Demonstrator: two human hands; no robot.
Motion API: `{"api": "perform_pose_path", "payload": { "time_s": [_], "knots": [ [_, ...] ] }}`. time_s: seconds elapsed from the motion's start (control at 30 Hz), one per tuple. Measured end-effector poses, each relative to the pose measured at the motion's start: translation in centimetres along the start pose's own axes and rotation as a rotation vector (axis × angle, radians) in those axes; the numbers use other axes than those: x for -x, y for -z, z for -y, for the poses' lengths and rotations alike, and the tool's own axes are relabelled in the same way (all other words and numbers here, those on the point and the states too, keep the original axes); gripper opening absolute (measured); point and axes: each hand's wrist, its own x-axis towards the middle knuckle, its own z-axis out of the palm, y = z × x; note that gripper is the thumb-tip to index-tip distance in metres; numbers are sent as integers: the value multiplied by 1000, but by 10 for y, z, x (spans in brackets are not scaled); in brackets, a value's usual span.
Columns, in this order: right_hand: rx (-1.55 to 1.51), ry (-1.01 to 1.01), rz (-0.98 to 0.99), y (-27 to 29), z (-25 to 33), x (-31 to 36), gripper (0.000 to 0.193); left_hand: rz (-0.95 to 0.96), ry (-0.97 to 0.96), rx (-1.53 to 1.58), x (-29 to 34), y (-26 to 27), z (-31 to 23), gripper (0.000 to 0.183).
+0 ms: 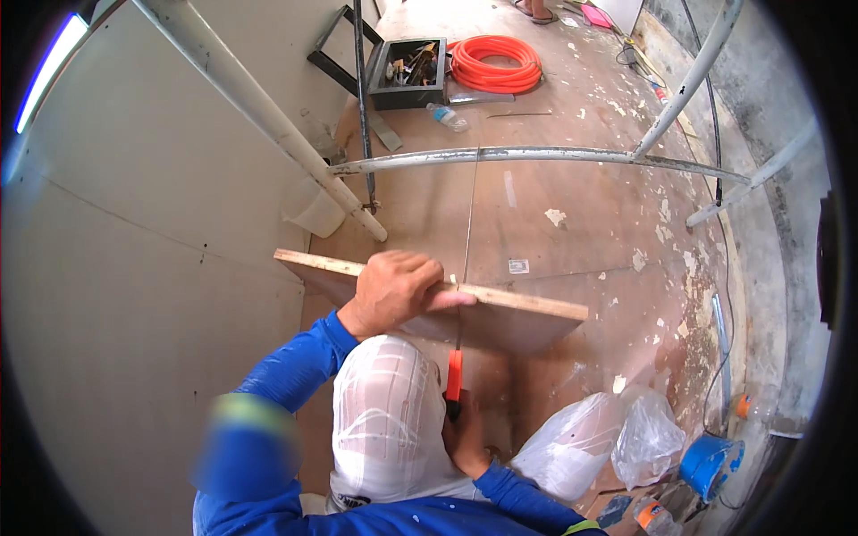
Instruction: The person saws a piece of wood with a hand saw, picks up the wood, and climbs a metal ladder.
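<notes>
A person in blue sleeves and pale trousers works low over a wooden board [523,326]; the left hand [399,290] clasps its upper edge, fingers curled over and thumb stretched along it toward three o'clock, the board reaching out to ten o'clock and four o'clock from that grip; at five o'clock, the right hand [465,439], partly hidden by the knee, is closed around the handle of an orange-and-black saw [455,375], whose thin blade crosses the board's edge just beside the left thumb and points to twelve o'clock.

At twelve o'clock from the left hand, on the floor, a black toolbox [408,98] stands open with a jumble of tools inside; a coiled orange hose [496,64] lies beside it at one o'clock, a clear bottle [447,117] on its near side; toward ten o'clock sits a white tub [317,214], its contents not visible; at four o'clock are a clear plastic bag [648,438] and a blue bucket [706,466], what they hold impossible to tell.
</notes>
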Motion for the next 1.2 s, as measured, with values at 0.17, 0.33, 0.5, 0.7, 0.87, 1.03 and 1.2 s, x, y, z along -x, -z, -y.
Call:
{"api": "perform_pose_path", "payload": {
  "time_s": [0.17, 0.33, 0.5, 0.7, 0.87, 1.03, 1.2],
  "knots": [
    [99, -18, 96, -17, -22, 29, 22, 56, -94, 23, 40, -7, -7, 58],
    [-158, -51, 56, -20, -8, 26, 24, 30, -75, -6, 64, -31, -7, 59],
    [-195, -103, 72, -27, -34, -23, 22, 16, 7, -45, 51, -75, 40, 57],
    [-190, 27, -66, -42, -24, -122, 18, 21, 80, -127, -1, -105, 107, 59],
    [-141, 68, -40, -20, 13, -182, 15, -66, 122, -249, -32, -103, 137, 61],
    [-89, 86, -87, -12, 13, -218, 14, -6, 197, -234, -50, -100, 133, 58],
    [-89, 62, -14, -9, 22, -214, 20, 289, 215, -215, -26, -75, 144, 54]
  ]
}}
